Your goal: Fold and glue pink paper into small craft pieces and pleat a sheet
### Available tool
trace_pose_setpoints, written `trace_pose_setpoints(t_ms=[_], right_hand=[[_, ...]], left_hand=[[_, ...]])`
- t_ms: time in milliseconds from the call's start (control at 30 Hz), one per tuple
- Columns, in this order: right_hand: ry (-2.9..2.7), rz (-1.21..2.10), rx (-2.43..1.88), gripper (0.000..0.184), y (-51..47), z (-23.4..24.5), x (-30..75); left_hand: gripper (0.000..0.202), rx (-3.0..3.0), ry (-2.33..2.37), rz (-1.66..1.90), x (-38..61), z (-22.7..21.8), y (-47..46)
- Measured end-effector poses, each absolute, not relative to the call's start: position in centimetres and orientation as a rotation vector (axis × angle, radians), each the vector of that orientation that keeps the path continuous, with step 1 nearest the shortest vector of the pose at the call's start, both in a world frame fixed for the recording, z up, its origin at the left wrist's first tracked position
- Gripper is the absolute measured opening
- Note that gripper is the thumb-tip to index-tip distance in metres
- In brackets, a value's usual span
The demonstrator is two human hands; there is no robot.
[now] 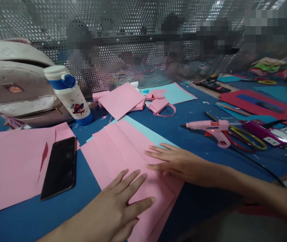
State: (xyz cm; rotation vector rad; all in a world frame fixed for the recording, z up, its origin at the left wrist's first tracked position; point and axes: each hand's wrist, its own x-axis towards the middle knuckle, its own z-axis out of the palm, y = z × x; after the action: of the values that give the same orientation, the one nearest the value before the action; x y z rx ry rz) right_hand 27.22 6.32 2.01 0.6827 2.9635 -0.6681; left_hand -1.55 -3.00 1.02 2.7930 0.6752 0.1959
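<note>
Several pink sheets of paper [125, 148] lie stacked at the middle of the blue table, with light blue paper [150, 132] showing from under their far edge. My left hand [123, 201] is over the near part of the stack, palm down, fingers spread. On the right side of the stack, my right hand [171, 161] lies flat with its fingers stretched toward the left. Neither hand grips anything. A black phone [59, 168] rests to the left, partly on another large pink sheet [14, 161].
A pink glue gun [211, 127] lies at right beside scissors [249, 139] and a purple power strip [271, 132]. Behind the stack are a folded pink paper piece with a handle [159, 106] and a bottle [70, 95]. A backpack [17, 84] stands left, against a perforated metal panel [133, 43].
</note>
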Motion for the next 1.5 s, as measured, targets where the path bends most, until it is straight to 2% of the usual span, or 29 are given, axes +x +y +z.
trace_pose_setpoints(t_ms=[300, 467, 900, 1300, 1500], right_hand=[[2.958, -0.754, 0.571, 0.049, 8.7, 0.6, 25.4], [2.97, -0.825, 0.551, 0.054, 9.2, 0.4, 24.6], [3.007, -0.839, 0.494, 0.062, 10.0, 0.6, 23.7], [3.021, -0.713, 0.438, 0.066, 10.5, 1.0, 21.3], [3.04, -0.655, 0.409, 0.068, 11.4, 1.2, 19.1]], left_hand=[[0.071, 2.804, 0.683, 0.082, -1.7, 1.3, -2.9], [0.073, 2.815, 0.675, 0.211, -1.7, -0.1, -3.0], [0.062, 2.838, 0.663, 0.263, -2.0, -0.7, -2.7], [0.057, 2.807, 0.686, 0.297, -2.2, -1.3, -3.1], [0.053, 2.765, 0.698, 0.226, -2.2, -0.1, -3.0]])
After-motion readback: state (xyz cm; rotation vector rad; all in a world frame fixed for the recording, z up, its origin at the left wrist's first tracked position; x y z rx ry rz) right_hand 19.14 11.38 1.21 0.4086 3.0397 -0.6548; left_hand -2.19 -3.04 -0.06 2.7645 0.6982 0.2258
